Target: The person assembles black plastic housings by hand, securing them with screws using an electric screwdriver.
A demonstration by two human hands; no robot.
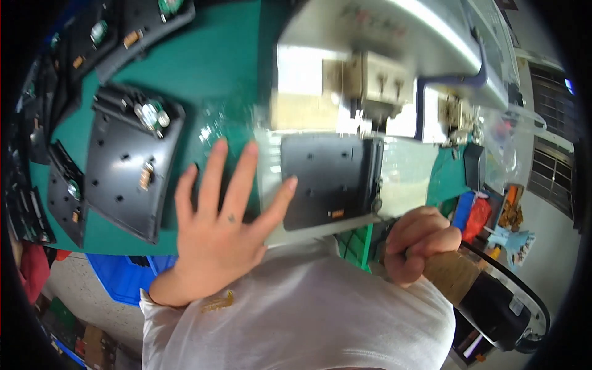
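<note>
A black rectangular plastic panel [330, 176] lies on a pale work surface below the head of a bench machine [379, 80]. At its near edge sits a small copper-coloured coil [336, 214]. My left hand [225, 213] is spread palm down, its thumb tip at the panel's left edge, the other fingers over the green mat. To the right, my right hand [422, 243] is closed around a corded black tool [493, 308] with a brown-wrapped grip. The tool's tip is hidden. Left of my left hand rests another black panel [126, 163] with a coil and a round shiny part.
Several more black panels [65, 191] crowd the left side of the green mat [228, 37]. A blue bin [120, 277] stands below the table edge. At right are a second machine head [456, 114], a clear plastic bag [502, 145] and a red bag [478, 219]. The tool's black cord [518, 280] loops at right.
</note>
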